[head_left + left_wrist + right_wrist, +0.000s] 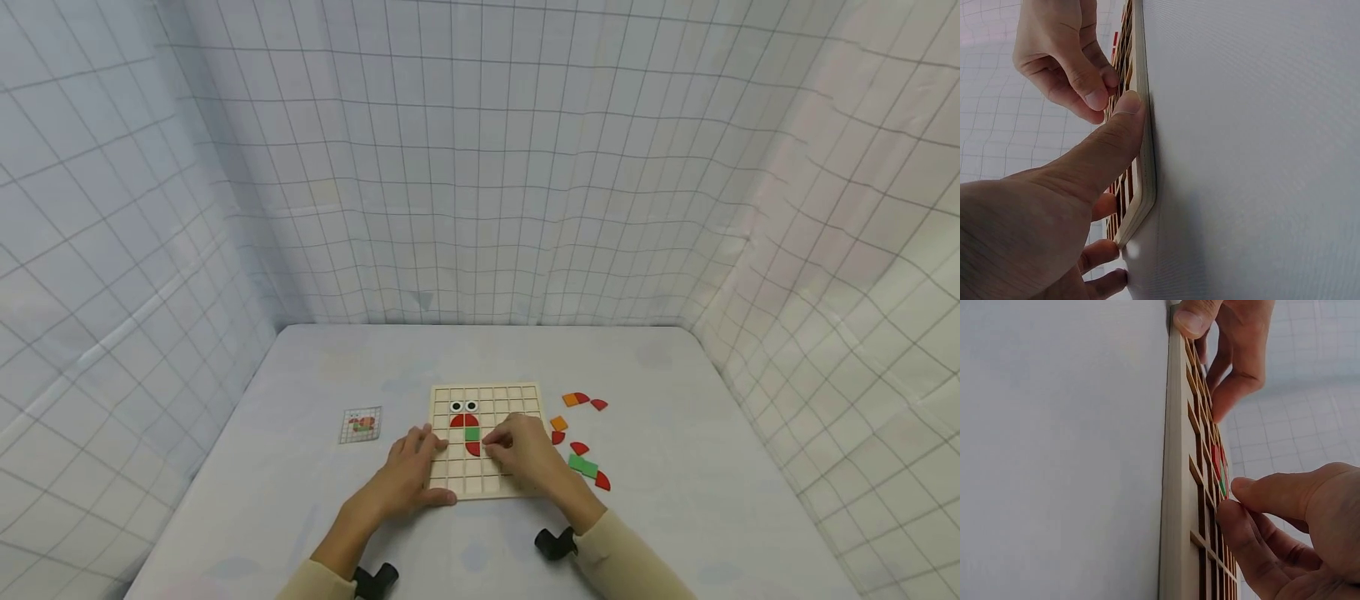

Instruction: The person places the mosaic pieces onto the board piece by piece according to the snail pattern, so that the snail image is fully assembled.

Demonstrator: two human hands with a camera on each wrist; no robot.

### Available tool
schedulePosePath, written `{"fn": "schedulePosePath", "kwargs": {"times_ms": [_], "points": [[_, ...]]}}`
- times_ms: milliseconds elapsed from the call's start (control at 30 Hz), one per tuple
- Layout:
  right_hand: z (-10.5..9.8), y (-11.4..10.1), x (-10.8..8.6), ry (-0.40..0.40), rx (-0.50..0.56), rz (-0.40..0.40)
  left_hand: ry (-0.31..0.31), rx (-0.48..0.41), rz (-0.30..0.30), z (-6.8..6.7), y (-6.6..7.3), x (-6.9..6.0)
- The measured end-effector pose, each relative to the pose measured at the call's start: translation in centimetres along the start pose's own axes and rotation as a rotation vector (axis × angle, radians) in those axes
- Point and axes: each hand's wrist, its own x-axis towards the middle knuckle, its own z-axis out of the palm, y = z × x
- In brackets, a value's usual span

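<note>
A wooden grid board [498, 392] lies on the table. Two eye pieces [463, 407] sit in its upper cells, above red quarter-round pieces [464, 421]; a green square [472, 434] and another red quarter-round [472, 448] sit below. My left hand [408, 471] rests along the board's left edge, fingers spread and thumb [1127, 103] on the near rim. Beside the green square, my right hand [521, 448] has thumb and index fingertips together over the board, pinching what seems a small flat piece. The fingers hide most of it, so its colour cannot be told.
Loose pieces lie right of the board: orange squares [559, 423], red quarter-rounds [598, 405] and green pieces [582, 466]. A picture card [361, 425] with a coloured figure on a grid lies to the left. Grid-patterned white curtains [480, 167] enclose the table's back and sides.
</note>
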Motion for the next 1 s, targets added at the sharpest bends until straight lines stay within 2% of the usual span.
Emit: {"fn": "schedulePosePath", "kwargs": {"times_ms": [233, 533, 767, 1000], "points": [[-2.2, 1.6, -1.1, 0.073, -0.033, -0.015, 0.004, 0.004, 0.004, 0.4, 0.0, 0.1], [-5.4, 5.1, -4.1, 0.114, -0.047, 0.09, -0.002, 0.008, -0.011, 0.1, 0.3, -0.1], [-7.8, 7.1, -6.3, 0.063, -0.107, 0.149, -0.002, 0.017, -0.019, 0.2, 0.1, -0.2], [-8.5, 7.9, -7.2, 0.008, -0.098, 0.149, -0.004, 0.018, -0.014, 0.2, 0.0, -0.1]]}}
